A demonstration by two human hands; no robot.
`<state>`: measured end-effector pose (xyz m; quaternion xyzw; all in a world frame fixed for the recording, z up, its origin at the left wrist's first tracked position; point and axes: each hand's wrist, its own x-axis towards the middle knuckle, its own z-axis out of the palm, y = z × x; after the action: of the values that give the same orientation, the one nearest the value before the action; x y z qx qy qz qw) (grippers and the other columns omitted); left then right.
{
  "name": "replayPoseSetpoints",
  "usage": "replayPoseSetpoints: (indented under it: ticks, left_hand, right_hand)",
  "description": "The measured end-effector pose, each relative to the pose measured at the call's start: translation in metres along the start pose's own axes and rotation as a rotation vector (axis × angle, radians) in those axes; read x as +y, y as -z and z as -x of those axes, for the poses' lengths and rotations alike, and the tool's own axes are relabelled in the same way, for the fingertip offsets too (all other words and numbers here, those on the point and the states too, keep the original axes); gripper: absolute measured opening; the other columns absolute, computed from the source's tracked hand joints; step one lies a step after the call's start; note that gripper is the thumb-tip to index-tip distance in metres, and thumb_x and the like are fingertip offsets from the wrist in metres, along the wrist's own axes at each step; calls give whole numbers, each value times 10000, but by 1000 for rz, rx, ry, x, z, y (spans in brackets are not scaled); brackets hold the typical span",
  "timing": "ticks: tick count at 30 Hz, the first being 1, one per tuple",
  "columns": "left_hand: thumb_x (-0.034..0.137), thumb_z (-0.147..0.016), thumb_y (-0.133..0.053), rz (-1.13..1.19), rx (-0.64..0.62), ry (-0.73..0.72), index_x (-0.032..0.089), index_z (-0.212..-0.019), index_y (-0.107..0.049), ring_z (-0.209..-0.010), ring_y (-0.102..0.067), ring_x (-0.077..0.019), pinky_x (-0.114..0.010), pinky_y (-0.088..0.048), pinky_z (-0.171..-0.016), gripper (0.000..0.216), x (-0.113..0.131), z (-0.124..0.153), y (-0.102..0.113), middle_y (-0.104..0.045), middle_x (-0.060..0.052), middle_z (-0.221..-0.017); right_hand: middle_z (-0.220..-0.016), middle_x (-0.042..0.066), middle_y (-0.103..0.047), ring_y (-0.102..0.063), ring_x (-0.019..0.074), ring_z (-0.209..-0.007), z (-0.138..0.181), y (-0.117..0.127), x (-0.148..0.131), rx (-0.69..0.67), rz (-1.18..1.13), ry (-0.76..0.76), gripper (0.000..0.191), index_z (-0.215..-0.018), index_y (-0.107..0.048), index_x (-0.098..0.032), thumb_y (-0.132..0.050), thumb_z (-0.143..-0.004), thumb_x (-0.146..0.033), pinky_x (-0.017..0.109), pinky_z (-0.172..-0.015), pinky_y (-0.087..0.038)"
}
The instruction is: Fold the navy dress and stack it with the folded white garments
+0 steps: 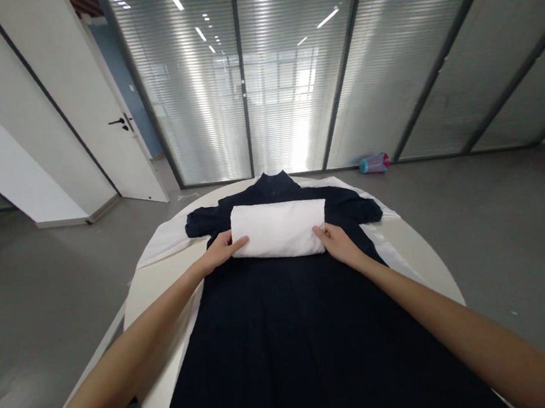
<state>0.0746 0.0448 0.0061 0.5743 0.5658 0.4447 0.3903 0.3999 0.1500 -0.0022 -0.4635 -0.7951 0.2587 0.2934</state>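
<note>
A folded white cloth [279, 228] lies on the chest of a dark navy dress [288, 334] spread flat over a white table [157, 291]. My left hand [221, 250] rests at the cloth's left end, fingers stretched along its lower edge. Touching the right end is my right hand [334, 241], whose fingers lie flat against the cloth. Neither hand is wrapped round anything. The dress's short sleeves [202, 222] stretch out to both sides and its collar [272, 179] points away from me.
Another white garment [168, 240] lies under the dress, showing at both sides. A glass wall with blinds [286, 70] stands behind the table, a white door [114, 124] at the left. A small blue and pink object [374, 164] lies on the grey floor.
</note>
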Motion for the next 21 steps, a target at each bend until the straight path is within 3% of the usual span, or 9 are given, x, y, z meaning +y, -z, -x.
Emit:
replayPoseSetpoints:
  ticks: [4,7,9,12,15,18,21]
  left_hand:
    - [672,-678,-723,105,121,100,111,-1025,-723,-937,-668,-295,-369,-516,-802,660,-7,-15,-9,-741,-128,-1049]
    - [571,-673,-754,64,254,171,107,-1040,-697,-905,-654,-270,-341,-506,-759,595,-11,-23,-12,-709,-126,-1026]
    - [474,-690,-774,-5,366,163,132,-1189,-645,-901,-641,-247,-327,-506,-758,619,-12,-24,-12,-681,-102,-1029]
    - [379,-769,-734,-75,370,153,166,-1429,-459,-846,-639,-223,-340,-525,-756,746,-8,-24,-10,-649,-71,-978]
    - [276,-772,-723,-297,390,70,178,-1475,-387,-925,-650,-230,-383,-538,-847,785,6,-30,-9,-589,-111,-1154]
    - [270,-825,-682,-674,396,-177,219,-1375,-518,-1162,-592,-272,-423,-478,-1001,576,27,-46,-15,-492,-126,-1354]
    - [350,-982,-488,-922,193,-330,222,-1268,-612,-1251,-543,-293,-457,-421,-1053,337,40,-67,-28,-565,-110,-1340]
  right_hand:
    - [-880,99,-707,-657,237,-856,-22,-7,-9,-26,136,-209,334,-744,-575,-197,-415,-967,-386,289,-716,-462]
    - [-950,128,-717,-670,268,-926,-33,-12,-13,-33,171,-289,267,-834,-643,-176,-471,-941,-350,319,-774,-485]
    - [-1059,141,-706,-665,280,-978,-35,-12,-16,-18,178,-321,266,-1042,-658,-165,-498,-924,-343,349,-822,-494]
    - [-1249,158,-631,-644,308,-1060,-31,-9,-24,29,211,-351,525,-1410,-469,-184,-503,-911,-342,426,-898,-490]
    - [-1446,164,-464,-579,332,-1190,-32,-6,-39,87,352,-227,631,-1542,-303,-227,-454,-940,-339,488,-976,-458]
    - [-1531,129,-381,-427,338,-1353,-42,-12,-57,68,504,-7,522,-1508,-411,-257,-375,-1004,-385,511,-1082,-368]
    - [-1546,89,-408,-269,347,-1445,-60,-26,-66,-27,576,122,485,-1422,-541,-275,-284,-1043,-435,590,-1153,-218]
